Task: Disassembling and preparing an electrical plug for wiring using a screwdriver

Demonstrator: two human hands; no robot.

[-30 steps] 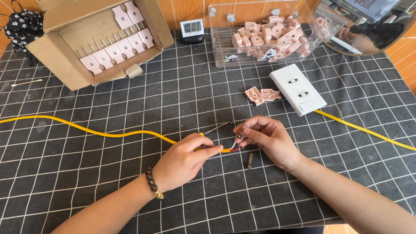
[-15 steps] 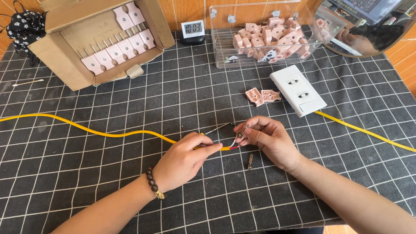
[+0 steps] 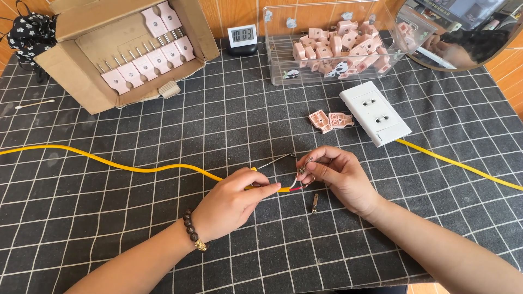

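Note:
A yellow cable (image 3: 136, 165) runs in from the left across the black gridded mat. My left hand (image 3: 231, 201) pinches its stripped end, where a black wire (image 3: 275, 160) and a red-tipped wire (image 3: 294, 188) split off. My right hand (image 3: 340, 177) holds the bare tip of one of these wires together with a small metal piece between thumb and fingers. A small metal pin (image 3: 315, 203) lies on the mat just below my right hand. Two halves of a pink plug shell (image 3: 329, 120) lie further back, beside a white socket block (image 3: 375, 112).
A cardboard box (image 3: 81, 71) with rows of pink plugs stands at the back left. A clear plastic bin (image 3: 332, 46) of pink plug parts stands at the back, a small digital clock (image 3: 242, 38) beside it. A second yellow cable (image 3: 463, 166) leaves the socket block rightward. A round mirror (image 3: 468, 32) sits top right.
My right hand's fingers have shifted slightly on the wire tip. The left hand and the cable stay where they were.

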